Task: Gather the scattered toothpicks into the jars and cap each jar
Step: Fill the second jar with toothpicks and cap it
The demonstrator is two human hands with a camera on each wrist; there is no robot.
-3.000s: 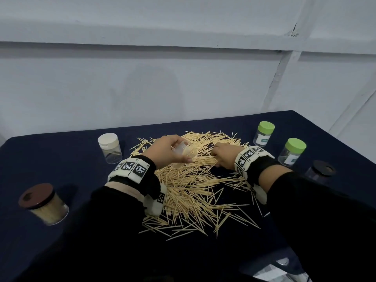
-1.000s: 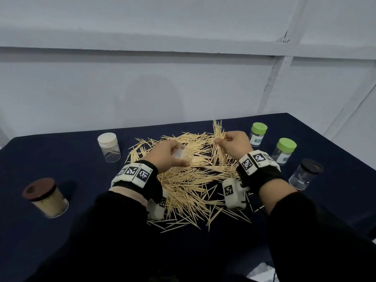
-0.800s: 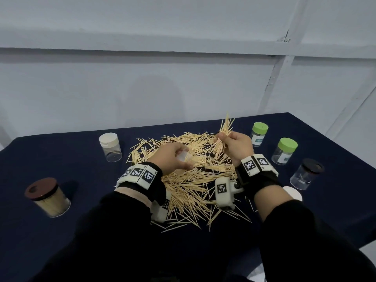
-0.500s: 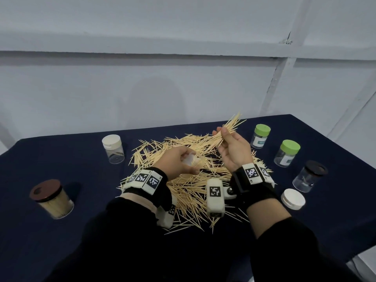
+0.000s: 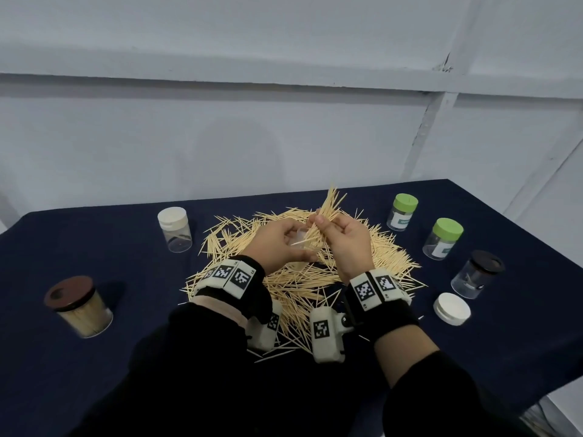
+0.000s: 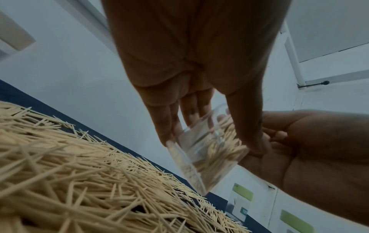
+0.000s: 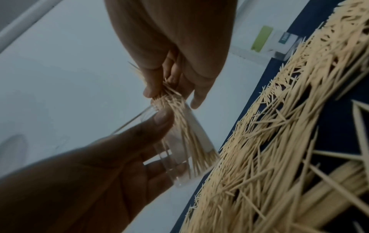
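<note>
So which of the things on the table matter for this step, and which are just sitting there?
In use:
- left hand holding the open clear jar
- right hand pinching a bundle of toothpicks at the jar's mouth
- scattered toothpicks
- loose white lid

Idle for now:
- two green-lidded jars
- black-lidded jar
- white-lidded jar
- brown-lidded jar, full of toothpicks
</note>
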